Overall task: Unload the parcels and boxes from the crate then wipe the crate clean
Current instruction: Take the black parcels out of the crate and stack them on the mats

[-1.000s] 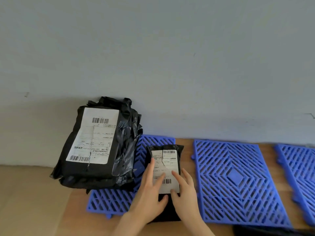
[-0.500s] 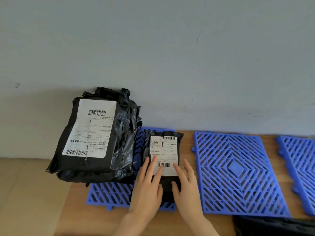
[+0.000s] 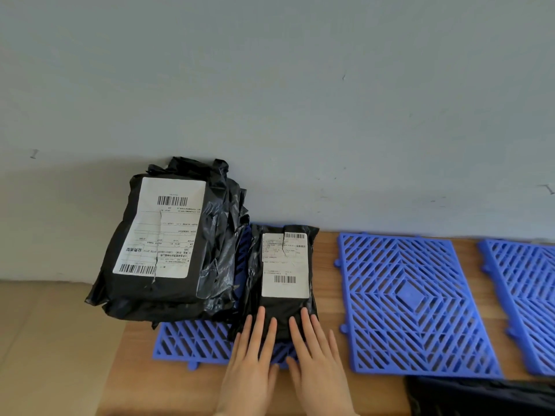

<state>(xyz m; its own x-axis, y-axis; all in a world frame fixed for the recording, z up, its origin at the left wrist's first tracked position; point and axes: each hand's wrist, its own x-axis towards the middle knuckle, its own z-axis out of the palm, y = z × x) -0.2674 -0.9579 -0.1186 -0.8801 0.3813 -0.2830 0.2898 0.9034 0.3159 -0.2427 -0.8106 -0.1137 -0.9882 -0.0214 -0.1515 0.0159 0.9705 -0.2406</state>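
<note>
2 hands, your left hand point(image 3: 252, 355) and right hand point(image 3: 318, 364), rest straight-fingered on the small black plastic parcel point(image 3: 285, 265), laid on the blue slatted plastic mat point(image 3: 192, 340) beside the large black bagged parcel point(image 3: 162, 235). Likely step: unloading; next, lift off, fetch another.

The left hand point(image 3: 251, 360) and right hand point(image 3: 316, 366) lie side by side, palms down, reaching forward. The fingers point(image 3: 260, 321) of both are straight and slightly spread. The thumbs angle inward and seem to meet, though contact is hard to judge. The wrists run off the lower edge.
</note>
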